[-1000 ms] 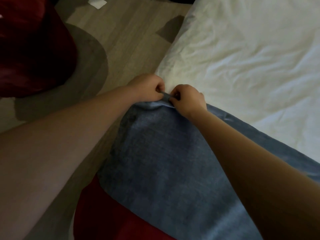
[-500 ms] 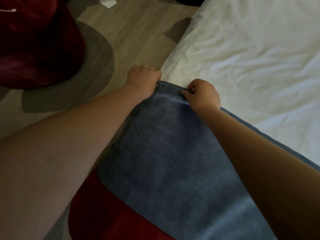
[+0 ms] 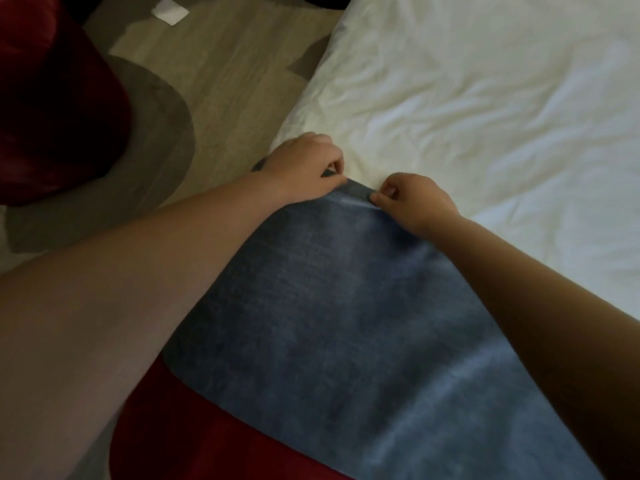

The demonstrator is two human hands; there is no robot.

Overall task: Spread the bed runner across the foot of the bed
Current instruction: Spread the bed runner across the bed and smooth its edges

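Both hands, left hand (image 3: pixel 304 164) and right hand (image 3: pixel 417 200), pinch the edge of the blue-grey fabric bed runner (image 3: pixel 329 306) in curled fingers (image 3: pixel 382 199), rumpled white bedding (image 3: pixel 467 116) just beyond; spreading seems underway, next likely tugging it taut.

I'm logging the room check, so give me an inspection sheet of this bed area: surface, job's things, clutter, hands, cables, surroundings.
Surface: white bed sheet, wrinkled.
Job's things: blue-grey bed runner lies on the bed, its far edge bunched near the bed's corner.
Clutter: small white scrap on the floor; red fabric at the runner's near edge.
Hands: left hand and right hand each pinch the runner's far edge, close together.
Cables: nothing seen.
Surroundings: wood-look floor, grey round mat, dark red object on it.
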